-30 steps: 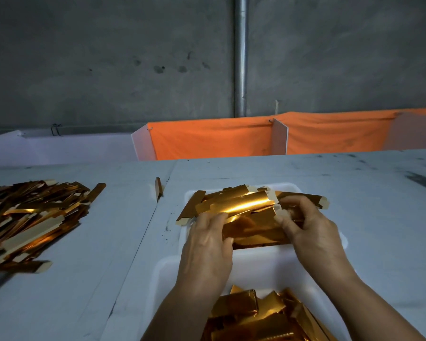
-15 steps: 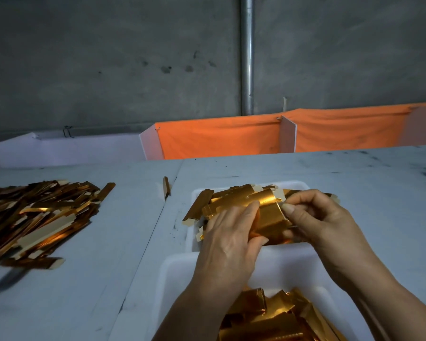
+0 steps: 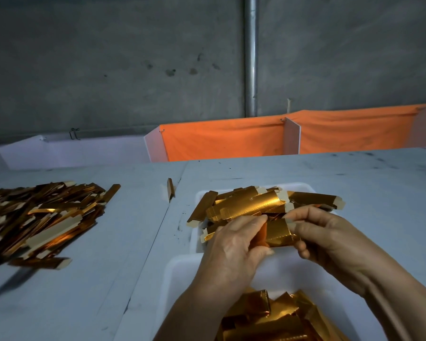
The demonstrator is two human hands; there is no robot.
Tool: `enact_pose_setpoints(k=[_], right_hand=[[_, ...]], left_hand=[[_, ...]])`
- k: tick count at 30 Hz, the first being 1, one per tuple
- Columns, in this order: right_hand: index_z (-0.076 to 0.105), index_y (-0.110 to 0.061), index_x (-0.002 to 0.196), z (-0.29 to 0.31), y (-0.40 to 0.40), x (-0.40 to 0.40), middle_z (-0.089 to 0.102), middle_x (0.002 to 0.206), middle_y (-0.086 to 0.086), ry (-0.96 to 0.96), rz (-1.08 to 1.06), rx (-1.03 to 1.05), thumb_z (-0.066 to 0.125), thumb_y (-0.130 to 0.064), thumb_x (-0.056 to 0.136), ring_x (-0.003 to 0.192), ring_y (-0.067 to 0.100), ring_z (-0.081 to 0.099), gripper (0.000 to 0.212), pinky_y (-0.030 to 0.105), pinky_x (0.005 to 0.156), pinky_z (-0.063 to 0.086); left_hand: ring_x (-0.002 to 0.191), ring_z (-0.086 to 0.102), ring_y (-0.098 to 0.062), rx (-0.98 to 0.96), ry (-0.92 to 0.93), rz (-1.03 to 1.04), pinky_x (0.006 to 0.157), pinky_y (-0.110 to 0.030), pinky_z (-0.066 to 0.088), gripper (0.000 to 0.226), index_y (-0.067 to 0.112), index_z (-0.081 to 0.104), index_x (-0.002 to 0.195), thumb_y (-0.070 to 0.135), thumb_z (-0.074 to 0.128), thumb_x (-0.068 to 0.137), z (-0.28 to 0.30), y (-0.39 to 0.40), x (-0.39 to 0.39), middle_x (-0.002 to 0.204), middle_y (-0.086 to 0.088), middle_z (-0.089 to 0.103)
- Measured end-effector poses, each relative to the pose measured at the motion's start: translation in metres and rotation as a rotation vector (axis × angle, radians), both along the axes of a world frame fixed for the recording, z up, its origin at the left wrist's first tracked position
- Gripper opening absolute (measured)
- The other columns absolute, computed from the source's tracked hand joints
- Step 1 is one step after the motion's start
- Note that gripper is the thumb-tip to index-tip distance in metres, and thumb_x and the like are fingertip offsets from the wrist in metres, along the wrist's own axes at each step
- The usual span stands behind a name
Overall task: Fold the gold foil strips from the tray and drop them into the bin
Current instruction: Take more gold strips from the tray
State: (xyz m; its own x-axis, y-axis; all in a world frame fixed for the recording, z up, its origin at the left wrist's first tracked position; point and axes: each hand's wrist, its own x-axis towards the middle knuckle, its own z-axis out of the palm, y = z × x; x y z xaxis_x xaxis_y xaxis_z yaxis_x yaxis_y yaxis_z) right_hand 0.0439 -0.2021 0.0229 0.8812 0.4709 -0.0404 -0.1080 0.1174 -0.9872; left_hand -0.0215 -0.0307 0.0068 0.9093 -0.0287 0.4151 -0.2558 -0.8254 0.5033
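Workshop: concrete wall (image 3: pixel 108 70), worktable (image 3: pixel 305 173)

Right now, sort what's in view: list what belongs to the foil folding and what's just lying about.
In the job:
- left hand and right hand, gripping one foil strip
- tray of strips
- bin of folded pieces

Lying about:
- loose foil pile
- stray strip
- orange cloth
- pipe

Table (image 3: pixel 354 183), pale grey, scuffed: carries loose gold strip pile (image 3: pixel 35 217) at left, single strip (image 3: pixel 170 191), white tray (image 3: pixel 303 187), white bin (image 3: pixel 180 279).
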Motion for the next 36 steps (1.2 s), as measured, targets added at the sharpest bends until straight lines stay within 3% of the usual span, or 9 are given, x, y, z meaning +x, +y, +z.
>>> enact_pose_setpoints(k=[5,10,15,18,23,25,28,33,36], right_hand=[[0.065,-0.002,0.104,0.001,-0.004,0.001,0.059,0.071,0.012,0.237,0.213,0.063,0.066,-0.008,0.070,0.055,0.013,0.059,0.035,0.021,0.045,0.054],[0.070,-0.005,0.087,-0.003,-0.003,0.002,0.061,0.072,0.013,0.249,0.288,0.006,0.069,-0.015,0.072,0.052,0.012,0.057,0.019,0.019,0.043,0.050],[0.070,-0.006,0.085,-0.009,0.000,0.002,0.056,0.061,0.008,0.210,0.292,-0.112,0.067,-0.018,0.075,0.044,0.008,0.048,0.015,0.016,0.039,0.041],[0.067,-0.008,0.079,-0.011,-0.002,0.005,0.053,0.055,0.004,0.103,0.255,-0.185,0.055,-0.009,0.092,0.042,0.007,0.041,0.018,0.016,0.041,0.035],[0.067,-0.003,0.090,-0.014,-0.006,0.009,0.052,0.056,0.005,0.119,0.243,-0.229,0.051,-0.002,0.094,0.040,0.007,0.041,0.017,0.015,0.040,0.034],[0.065,-0.001,0.096,-0.015,-0.007,0.010,0.052,0.055,0.004,0.144,0.279,-0.228,0.054,-0.006,0.092,0.041,0.006,0.042,0.013,0.015,0.041,0.035],[0.064,0.000,0.100,-0.018,-0.003,0.008,0.054,0.056,0.005,0.228,0.350,-0.144,0.067,-0.020,0.076,0.042,0.006,0.046,0.032,0.014,0.041,0.038],[0.061,-0.004,0.079,-0.017,0.004,0.006,0.050,0.054,0.004,0.356,0.303,-0.017,0.064,-0.019,0.074,0.039,0.005,0.042,0.016,0.013,0.037,0.035],[0.063,-0.006,0.087,-0.013,0.005,0.006,0.060,0.064,0.010,0.335,0.169,0.007,0.064,-0.011,0.076,0.044,0.009,0.055,0.013,0.016,0.038,0.045]], left_hand=[[0.127,0.030,-0.001,0.062,-0.008,-0.033,0.105,-0.023,0.035,0.057,0.042,0.029,0.144,0.037,0.055,0.093,-0.002,-0.001,0.000,0.138,0.024,0.038],[0.124,0.026,0.002,0.196,-0.046,-0.056,0.098,-0.010,0.015,0.056,0.035,0.022,0.148,0.030,0.046,0.097,-0.001,0.001,-0.002,0.136,0.017,0.040],[0.126,0.029,-0.003,0.305,-0.035,-0.089,0.100,-0.013,0.010,0.058,0.030,0.021,0.149,0.025,0.046,0.098,0.001,0.001,-0.001,0.134,0.011,0.043],[0.135,0.025,-0.006,0.288,0.036,-0.086,0.108,-0.020,0.016,0.061,0.032,0.018,0.149,0.027,0.049,0.097,0.000,-0.001,-0.001,0.145,0.012,0.037],[0.136,0.030,-0.004,0.324,0.059,-0.107,0.109,-0.021,0.022,0.056,0.030,0.029,0.146,0.027,0.053,0.096,0.004,-0.006,-0.002,0.146,0.014,0.039],[0.135,0.032,-0.004,0.355,0.066,-0.126,0.107,-0.018,0.022,0.052,0.027,0.032,0.146,0.026,0.050,0.097,0.007,-0.006,-0.002,0.146,0.012,0.041],[0.133,0.032,-0.005,0.293,0.072,-0.145,0.108,-0.019,0.023,0.049,0.025,0.033,0.146,0.023,0.046,0.098,0.008,-0.003,-0.003,0.144,0.009,0.043],[0.133,0.025,-0.005,0.229,0.141,-0.107,0.110,-0.024,0.025,0.058,0.035,0.020,0.148,0.026,0.048,0.098,0.002,-0.004,-0.005,0.143,0.014,0.034],[0.122,0.041,-0.004,0.049,0.176,-0.052,0.101,-0.021,0.038,0.046,0.033,0.038,0.142,0.030,0.049,0.097,0.003,-0.001,-0.004,0.133,0.012,0.047]])
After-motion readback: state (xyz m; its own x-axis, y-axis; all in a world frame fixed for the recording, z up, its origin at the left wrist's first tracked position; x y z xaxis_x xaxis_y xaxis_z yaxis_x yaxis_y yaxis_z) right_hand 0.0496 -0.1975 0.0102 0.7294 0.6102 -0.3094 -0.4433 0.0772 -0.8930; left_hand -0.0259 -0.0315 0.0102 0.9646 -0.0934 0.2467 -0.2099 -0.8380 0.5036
